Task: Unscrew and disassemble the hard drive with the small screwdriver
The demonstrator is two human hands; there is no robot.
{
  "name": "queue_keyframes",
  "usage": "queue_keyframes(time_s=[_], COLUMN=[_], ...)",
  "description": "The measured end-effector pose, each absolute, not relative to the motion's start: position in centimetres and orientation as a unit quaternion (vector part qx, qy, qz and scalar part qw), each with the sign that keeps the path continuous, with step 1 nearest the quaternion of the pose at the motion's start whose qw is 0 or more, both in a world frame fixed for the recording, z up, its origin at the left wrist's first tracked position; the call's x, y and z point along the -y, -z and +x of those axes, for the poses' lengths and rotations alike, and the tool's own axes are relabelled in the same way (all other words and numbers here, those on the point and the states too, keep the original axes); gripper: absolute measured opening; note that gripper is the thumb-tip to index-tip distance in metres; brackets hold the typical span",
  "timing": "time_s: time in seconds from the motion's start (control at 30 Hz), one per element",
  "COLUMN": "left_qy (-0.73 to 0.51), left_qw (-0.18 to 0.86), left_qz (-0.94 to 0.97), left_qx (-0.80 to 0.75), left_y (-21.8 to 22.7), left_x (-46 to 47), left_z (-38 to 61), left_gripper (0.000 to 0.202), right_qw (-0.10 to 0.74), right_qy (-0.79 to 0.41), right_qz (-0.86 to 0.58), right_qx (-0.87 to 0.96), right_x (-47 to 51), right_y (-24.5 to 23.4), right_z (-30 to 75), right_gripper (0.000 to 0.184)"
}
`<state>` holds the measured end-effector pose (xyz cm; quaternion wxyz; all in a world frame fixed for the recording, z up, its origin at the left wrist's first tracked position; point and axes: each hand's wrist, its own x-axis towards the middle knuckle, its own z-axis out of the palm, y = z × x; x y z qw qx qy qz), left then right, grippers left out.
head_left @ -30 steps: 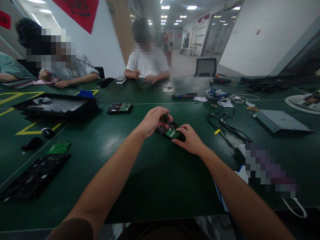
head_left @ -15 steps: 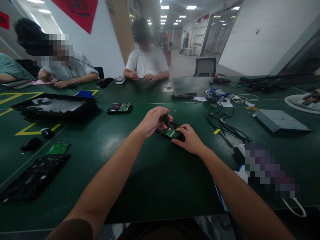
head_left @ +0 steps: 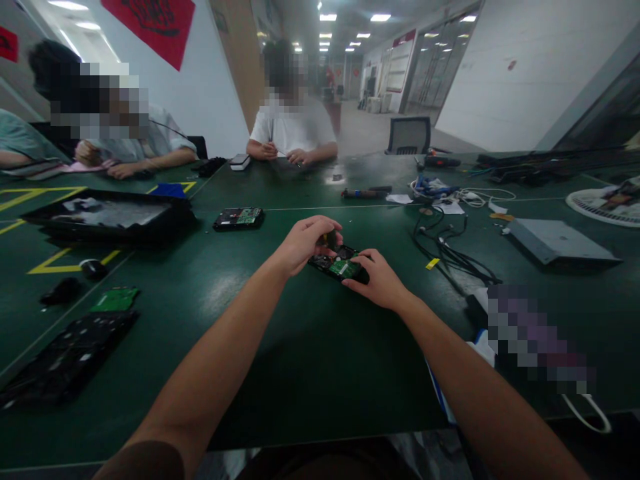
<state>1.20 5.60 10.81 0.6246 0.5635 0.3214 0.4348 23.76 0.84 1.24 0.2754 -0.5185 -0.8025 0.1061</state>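
A black hard drive (head_left: 327,265) with a green circuit board (head_left: 345,268) on its upper face lies at a slant on the table before me. My right hand (head_left: 376,277) grips its right end, thumb along the near edge and fingers at the far one. Over the drive's left part, my left hand (head_left: 311,245) is closed around the dark handle of a screwdriver (head_left: 329,239), held upright. The fingers cover most of the tool, and its tip cannot be made out.
Another hard drive (head_left: 239,219) lies farther left, beyond it a black tray (head_left: 115,217). Near left are a black plastic housing (head_left: 70,357) and a green board (head_left: 116,299). Black cables (head_left: 453,257) and a grey metal box (head_left: 563,241) lie right. Two people (head_left: 293,130) sit across the table (head_left: 300,373).
The screwdriver handle has turned and tilted slightly in my left hand, with yellow now showing on it. My right hand keeps its grip on the hard drive.
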Motion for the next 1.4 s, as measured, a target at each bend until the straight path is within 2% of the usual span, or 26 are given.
queue_keyframes(time_s=[0.17, 0.4, 0.67, 0.83, 1.23, 1.4], left_qy=[-0.449, -0.476, -0.470, -0.477, -0.437, -0.466], left_qw=[0.680, 0.594, 0.647, 0.640, 0.622, 0.624], left_qz=[0.495, 0.558, 0.515, 0.523, 0.577, 0.543], left_qx=[-0.301, -0.332, -0.309, -0.298, -0.299, -0.313], left_y=[-10.43, -10.30, -10.13, -10.23, -10.62, -10.40], left_x=[-5.61, -6.14, -5.85, -5.75, -5.49, -5.65], left_z=[1.54, 1.15, 1.62, 1.63, 1.51, 1.59], left_gripper=[0.015, 0.023, 0.018, 0.016, 0.021, 0.018], right_qw=[0.273, 0.270, 0.287, 0.292, 0.262, 0.262], right_qy=[-0.100, -0.098, -0.109, -0.113, -0.055, -0.048], right_qz=[-0.516, -0.523, -0.521, -0.523, -0.536, -0.548], right_qx=[0.805, 0.803, 0.797, 0.792, 0.801, 0.793], right_x=[-0.82, -0.82, -0.77, -0.84, -0.67, -0.90], right_y=[-1.19, -1.18, -1.31, -1.06, -1.57, -1.58], right_z=[23.79, 23.75, 23.75, 23.92, 23.95, 23.85], right_gripper=[0.054, 0.058, 0.057, 0.061, 0.056, 0.049])
